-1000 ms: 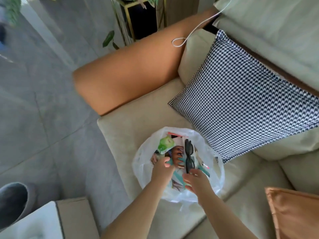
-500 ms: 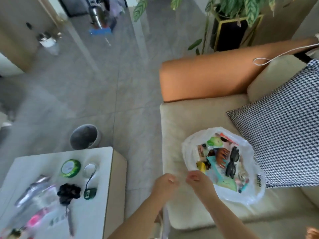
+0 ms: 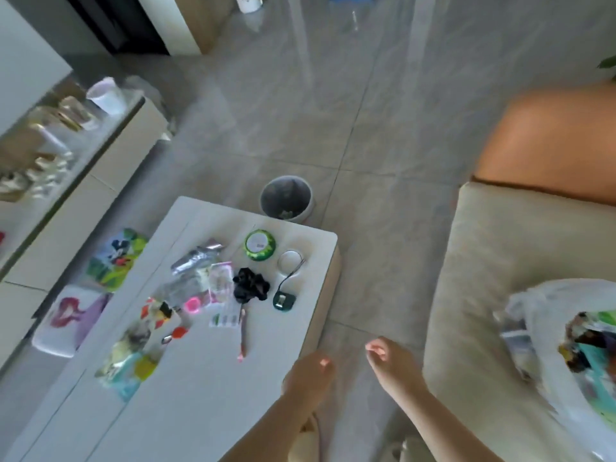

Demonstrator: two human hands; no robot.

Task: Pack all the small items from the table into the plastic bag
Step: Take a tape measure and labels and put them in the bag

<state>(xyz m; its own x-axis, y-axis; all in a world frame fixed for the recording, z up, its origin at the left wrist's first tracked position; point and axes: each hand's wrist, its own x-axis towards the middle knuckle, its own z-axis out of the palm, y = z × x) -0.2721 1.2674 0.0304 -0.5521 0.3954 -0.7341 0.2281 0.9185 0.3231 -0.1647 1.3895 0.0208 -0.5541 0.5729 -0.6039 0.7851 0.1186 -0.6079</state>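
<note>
Several small items lie on the white table (image 3: 186, 408): a green round tin (image 3: 260, 244), a black scrunchie (image 3: 250, 287), a dark green tag on a cord (image 3: 283, 301), a white ring (image 3: 290, 261), a silver packet (image 3: 196, 258), a pink pen (image 3: 242, 335) and clear sachets. The white plastic bag (image 3: 546, 328), open and holding packed items, sits on the beige sofa at right. My left hand (image 3: 310, 373) hovers over the table's near right edge, fingers loosely curled, holding nothing. My right hand (image 3: 390, 361) hangs between table and sofa, also holding nothing.
A grey waste bin (image 3: 287, 200) stands on the tiled floor beyond the table. Two picture mats (image 3: 115, 258) lie on the floor left of the table. A low white cabinet (image 3: 66, 181) with clutter runs along the left. An orange sofa arm (image 3: 550, 141) is at right.
The view has swung left from the bag on the sofa to the table. Both hands have come out of the bag and moved left, toward the table's edge, holding nothing.
</note>
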